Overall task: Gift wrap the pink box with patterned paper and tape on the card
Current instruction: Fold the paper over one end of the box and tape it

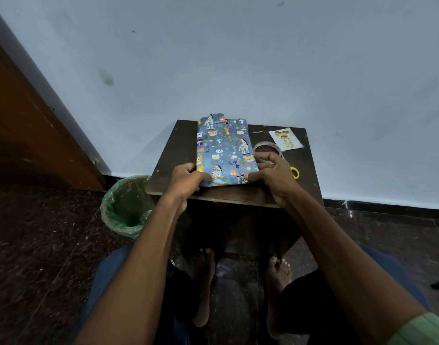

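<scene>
A box wrapped in blue animal-patterned paper (223, 148) lies on a small dark wooden table (178, 150); no pink shows. My left hand (188, 179) grips the near left corner of the wrapped box, thumb on the paper. My right hand (270, 173) pinches the near right corner, fingers curled at the box's side. The paper's far end sticks up, loosely folded. A roll of clear tape (266, 147) sits just right of the box. A white card (285, 138) with gold decoration lies at the table's far right.
Yellow-handled scissors (295, 172) peek out behind my right hand. A bin with a green liner (125, 207) stands on the dark floor left of the table. A pale wall is behind, a wooden door (26, 135) at left. My bare feet are under the table.
</scene>
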